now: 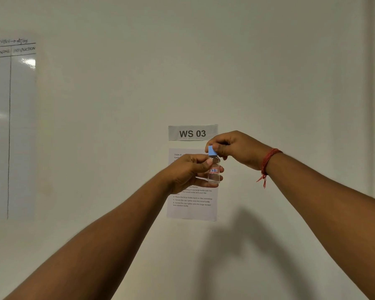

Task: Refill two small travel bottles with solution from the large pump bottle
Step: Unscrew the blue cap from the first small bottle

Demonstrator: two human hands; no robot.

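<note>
Both arms raised toward the wall, hands meeting just right of frame centre. My left hand (189,172) is wrapped round the small travel bottle (214,171), fingers behind it, thumb across the front; bottle upright, clear, with a red-bordered label reading "7B". My right hand (236,148) comes in from above, fingertips pinching the blue cap (211,150), which sits on the bottle's neck. Whether the cap is threaded tight I cannot tell. Red thread bracelet (267,162) on my right wrist. Behind the hands, on the wall: a "WS 03" sign (192,133) and below it a printed instruction sheet (192,204), partly covered. Whiteboard sheet (11,126) at left edge of frame.
</note>
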